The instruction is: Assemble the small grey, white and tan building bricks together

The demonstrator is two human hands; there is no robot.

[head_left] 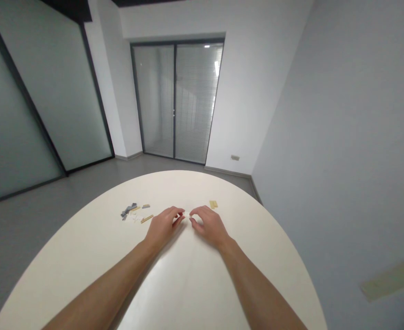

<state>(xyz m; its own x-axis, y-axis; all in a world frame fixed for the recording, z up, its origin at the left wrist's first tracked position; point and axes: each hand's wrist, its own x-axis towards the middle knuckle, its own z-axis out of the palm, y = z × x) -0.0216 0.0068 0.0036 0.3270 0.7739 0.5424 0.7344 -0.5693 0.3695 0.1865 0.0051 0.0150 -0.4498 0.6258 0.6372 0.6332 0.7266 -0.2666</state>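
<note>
Over the middle of the round table, my left hand (164, 224) and my right hand (211, 225) face each other with thumb and forefinger bent into a pinch. A small white piece (187, 214) shows between the two sets of fingertips, too tiny and pale to name its kind. Left of my left hand lies a loose group of small grey pieces (129, 210), white pieces (135, 218) and a tan strip (147, 219). Just beyond my right hand are flat tan pieces (213, 204) lying close together.
The white round tabletop (184, 288) reaches under both forearms. Behind it stand a glass door with blinds (176, 101) and a frosted glass partition (53, 87). A grey-white wall (353, 137) with a strip of tape (390, 280) rises at the right.
</note>
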